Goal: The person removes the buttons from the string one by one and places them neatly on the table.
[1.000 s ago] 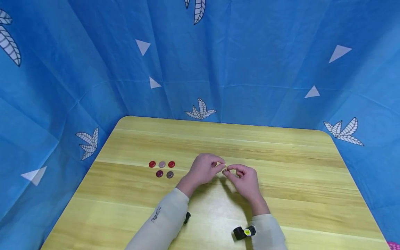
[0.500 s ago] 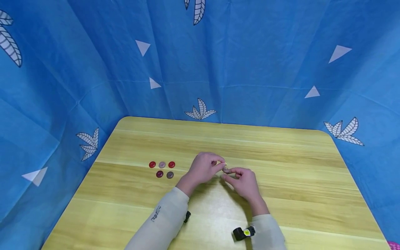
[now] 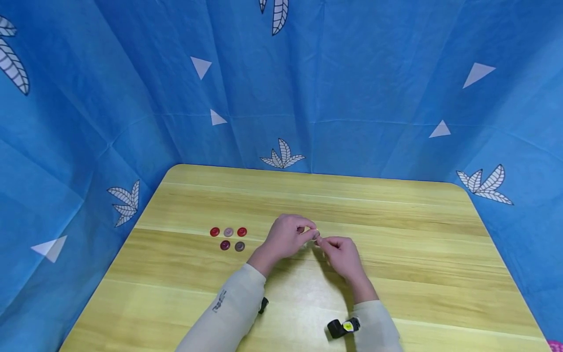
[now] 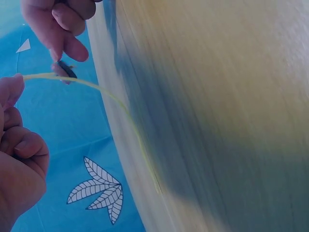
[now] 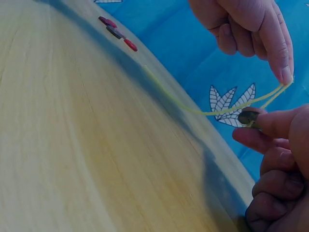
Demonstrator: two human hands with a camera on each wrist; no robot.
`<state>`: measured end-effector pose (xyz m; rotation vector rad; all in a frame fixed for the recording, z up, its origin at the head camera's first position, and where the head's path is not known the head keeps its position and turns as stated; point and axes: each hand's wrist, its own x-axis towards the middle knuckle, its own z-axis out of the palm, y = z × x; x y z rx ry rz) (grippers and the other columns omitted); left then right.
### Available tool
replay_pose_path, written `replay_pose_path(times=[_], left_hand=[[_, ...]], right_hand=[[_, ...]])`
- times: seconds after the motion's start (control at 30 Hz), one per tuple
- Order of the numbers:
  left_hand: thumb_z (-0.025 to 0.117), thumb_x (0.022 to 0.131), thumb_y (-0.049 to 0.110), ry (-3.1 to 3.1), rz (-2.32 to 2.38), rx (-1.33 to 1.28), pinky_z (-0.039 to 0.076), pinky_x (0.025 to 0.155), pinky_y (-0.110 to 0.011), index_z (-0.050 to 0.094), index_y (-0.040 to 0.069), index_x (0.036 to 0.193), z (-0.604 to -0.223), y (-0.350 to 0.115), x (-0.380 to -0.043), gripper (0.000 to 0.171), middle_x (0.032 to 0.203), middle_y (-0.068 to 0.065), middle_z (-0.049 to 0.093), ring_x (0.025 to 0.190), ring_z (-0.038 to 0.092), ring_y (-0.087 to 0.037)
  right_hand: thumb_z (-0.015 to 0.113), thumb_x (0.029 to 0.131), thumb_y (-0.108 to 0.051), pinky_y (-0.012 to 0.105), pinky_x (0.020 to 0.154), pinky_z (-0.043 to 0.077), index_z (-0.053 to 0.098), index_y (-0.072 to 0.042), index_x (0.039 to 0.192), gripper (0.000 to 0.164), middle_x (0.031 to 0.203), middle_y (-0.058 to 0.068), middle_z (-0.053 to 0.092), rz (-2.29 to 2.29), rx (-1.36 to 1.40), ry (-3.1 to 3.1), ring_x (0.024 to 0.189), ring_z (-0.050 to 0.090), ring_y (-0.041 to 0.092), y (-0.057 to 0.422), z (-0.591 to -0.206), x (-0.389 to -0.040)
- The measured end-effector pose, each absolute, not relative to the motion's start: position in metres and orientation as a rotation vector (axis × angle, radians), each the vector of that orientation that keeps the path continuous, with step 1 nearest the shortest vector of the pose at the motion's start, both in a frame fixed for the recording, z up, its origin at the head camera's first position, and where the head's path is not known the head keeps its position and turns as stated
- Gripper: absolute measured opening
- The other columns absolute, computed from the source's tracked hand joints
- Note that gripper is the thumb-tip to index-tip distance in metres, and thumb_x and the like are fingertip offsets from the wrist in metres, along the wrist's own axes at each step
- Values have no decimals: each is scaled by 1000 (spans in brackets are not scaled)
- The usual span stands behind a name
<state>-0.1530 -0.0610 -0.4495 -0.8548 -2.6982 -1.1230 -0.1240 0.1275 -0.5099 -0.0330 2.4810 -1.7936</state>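
My left hand [image 3: 286, 236] pinches a thin yellow cord [image 4: 123, 106] between thumb and forefinger, above the table's middle. In the right wrist view the cord [image 5: 178, 102] is doubled at those fingertips, and one long strand curves away. My right hand [image 3: 344, 256] holds a small brownish-grey button [image 5: 248, 117] by its edge, just beside the left fingertips. The cord's other strand leads to this button; a short yellow bit shows at its face in the left wrist view. How far it passes through the holes is hard to see.
Several loose buttons lie left of my hands: a red button [image 3: 214, 231], a pale pinkish button [image 3: 228, 232], another red button [image 3: 242, 231], a maroon button [image 3: 225, 245] and a grey-brown button [image 3: 239, 246]. The wooden table [image 3: 396, 215] meets a blue curtain [image 3: 374, 98] behind.
My right thumb and forefinger came apart about half a second ago and now pinch the button again. The left hand has stayed almost still with the cord.
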Motion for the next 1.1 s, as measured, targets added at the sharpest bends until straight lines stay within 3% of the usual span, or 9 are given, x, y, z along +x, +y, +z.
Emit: replay_pose_path(times=[0.13,0.33,0.77,1.1], left_hand=[[70,95,18,-2698,-1142,-858,33,52,-25,79,18,91,-449,-60,-153,10,58,10,44,52,39,-8],[70,95,21,-2706,-1121,-845,33,51,-24,79,19,93,-449,-61,-153,9,58,10,44,51,39,-7],[72,94,16,-2678,-1157,-846,32,51,-25,79,14,93,-450,-62,-152,8,57,9,44,49,38,-7],[71,95,18,-2657,-1163,-841,33,50,-24,79,14,93,-451,-63,-151,9,57,9,44,48,37,-6]], right_hand=[[73,93,-19,25,46,35,80,-7,96,15,54,1,53,-1786,-20,2429,46,43,12,128,-507,-122],[80,85,-15,22,40,26,80,-15,98,12,47,-4,36,-1706,-32,2522,40,32,9,126,-505,-122],[69,93,-8,21,42,23,80,-12,99,13,48,-7,33,-1686,-201,2598,41,28,6,121,-510,-124],[69,94,-8,21,43,22,78,-9,95,10,49,-7,34,-1727,-215,2602,41,27,5,120,-511,-125]])
